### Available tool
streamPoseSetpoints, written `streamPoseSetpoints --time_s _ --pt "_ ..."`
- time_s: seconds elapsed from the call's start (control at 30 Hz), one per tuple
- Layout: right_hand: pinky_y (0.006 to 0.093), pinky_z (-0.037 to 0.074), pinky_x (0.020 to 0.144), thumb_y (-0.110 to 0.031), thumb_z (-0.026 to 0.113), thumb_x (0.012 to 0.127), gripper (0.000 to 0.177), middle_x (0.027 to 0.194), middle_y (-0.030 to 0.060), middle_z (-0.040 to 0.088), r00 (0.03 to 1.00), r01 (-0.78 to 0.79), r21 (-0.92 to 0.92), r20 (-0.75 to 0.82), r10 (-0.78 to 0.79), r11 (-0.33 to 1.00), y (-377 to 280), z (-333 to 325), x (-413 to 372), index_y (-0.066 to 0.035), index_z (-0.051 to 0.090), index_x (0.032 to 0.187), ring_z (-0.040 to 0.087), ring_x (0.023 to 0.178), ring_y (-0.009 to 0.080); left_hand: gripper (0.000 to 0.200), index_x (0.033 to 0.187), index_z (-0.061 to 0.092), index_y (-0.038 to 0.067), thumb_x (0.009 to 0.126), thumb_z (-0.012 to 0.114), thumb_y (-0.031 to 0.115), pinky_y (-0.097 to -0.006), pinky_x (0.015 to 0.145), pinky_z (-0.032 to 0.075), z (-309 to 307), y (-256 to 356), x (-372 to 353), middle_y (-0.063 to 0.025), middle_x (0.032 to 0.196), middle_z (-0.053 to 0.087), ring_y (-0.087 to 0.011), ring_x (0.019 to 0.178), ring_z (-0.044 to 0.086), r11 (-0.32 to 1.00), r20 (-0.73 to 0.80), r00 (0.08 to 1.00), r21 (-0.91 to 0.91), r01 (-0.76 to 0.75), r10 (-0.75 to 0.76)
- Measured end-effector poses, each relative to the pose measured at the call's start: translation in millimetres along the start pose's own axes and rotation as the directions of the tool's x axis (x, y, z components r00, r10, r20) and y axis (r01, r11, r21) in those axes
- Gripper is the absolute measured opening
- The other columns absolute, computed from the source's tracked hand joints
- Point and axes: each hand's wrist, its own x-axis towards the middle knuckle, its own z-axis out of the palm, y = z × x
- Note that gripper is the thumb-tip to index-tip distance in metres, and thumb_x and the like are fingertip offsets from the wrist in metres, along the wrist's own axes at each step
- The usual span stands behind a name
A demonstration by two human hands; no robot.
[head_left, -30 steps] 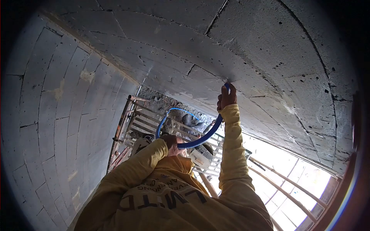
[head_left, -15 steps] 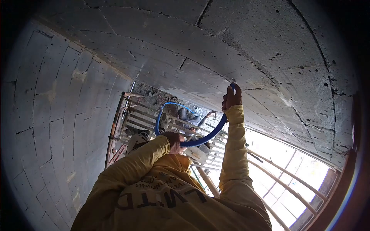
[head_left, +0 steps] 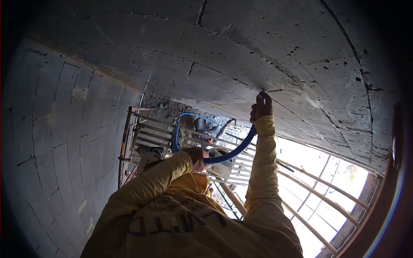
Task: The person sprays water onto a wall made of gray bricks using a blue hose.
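A blue hose (head_left: 232,155) curves between my two hands. My right hand (head_left: 261,107) is raised on an outstretched arm, its fingers closed round the hose near its end. That end is right at the block wall (head_left: 241,64), by a mortar seam. Lower down, close to my chest, my left hand (head_left: 197,158) is wrapped round the same hose. From there a thinner-looking stretch of it loops up and away over the slatted platform. Both sleeves are yellow.
Beneath me lies a slatted platform (head_left: 155,132) with a rusty metal frame (head_left: 125,148) at its left side. Another person's arm (head_left: 223,129) shows below, beyond the slats. A second block wall (head_left: 64,142) rises at left; bamboo poles (head_left: 318,195) cross the bright opening at right.
The view has shifted slightly, and the hose end in my right hand sits a little farther right along the wall. My left hand keeps its grip. The person below has moved an arm.
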Motion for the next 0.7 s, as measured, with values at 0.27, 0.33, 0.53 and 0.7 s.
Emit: streamPoseSetpoints --time_s 0.27,0.33,0.53,0.7 --pt "0.0258 0.026 0.033 -0.029 0.049 0.092 0.028 0.052 -0.0018 0.040 0.999 -0.007 0.026 -0.034 0.008 1.000 -5 -18 1 -0.024 0.043 0.119 0.034 0.037 0.0089 0.029 0.086 0.067 0.009 0.082 0.059 0.037 -0.0416 0.071 0.050 -21 25 7 -0.0159 0.077 0.066 -0.0326 0.074 0.065 0.997 0.090 0.994 -0.051 0.060 -0.056" --pt "0.0255 0.026 0.033 -0.029 0.049 0.092 0.028 0.053 -0.0018 0.041 0.999 -0.015 0.026 -0.038 0.016 1.000 -7 -22 1 -0.024 0.043 0.119 0.034 0.037 0.0088 0.033 0.085 0.067 0.008 0.082 0.059 0.039 -0.0408 0.070 0.051 -18 26 8 -0.0167 0.079 0.066 -0.0325 0.075 0.065 0.997 0.078 0.996 -0.048 0.056 -0.053" --pt "0.0262 0.026 0.034 -0.029 0.049 0.092 0.027 0.054 -0.0018 0.041 0.999 -0.001 0.056 -0.054 0.004 0.998 -4 -36 7 -0.024 0.044 0.118 0.034 0.038 0.0091 0.032 0.090 0.065 0.008 0.083 0.057 0.038 -0.0383 0.073 0.049 -12 31 12 -0.0159 0.083 0.066 -0.0307 0.078 0.064 0.998 0.071 0.997 -0.053 0.035 -0.031" --pt "0.0268 0.026 0.034 -0.030 0.049 0.091 0.025 0.054 -0.0022 0.040 0.998 0.008 0.049 -0.055 -0.006 0.999 -6 -43 5 -0.024 0.045 0.116 0.035 0.038 0.0096 0.035 0.097 0.065 0.007 0.083 0.058 0.038 -0.0371 0.077 0.049 -21 46 9 -0.0161 0.089 0.066 -0.0295 0.084 0.064 0.992 0.116 0.992 -0.107 0.066 -0.053"
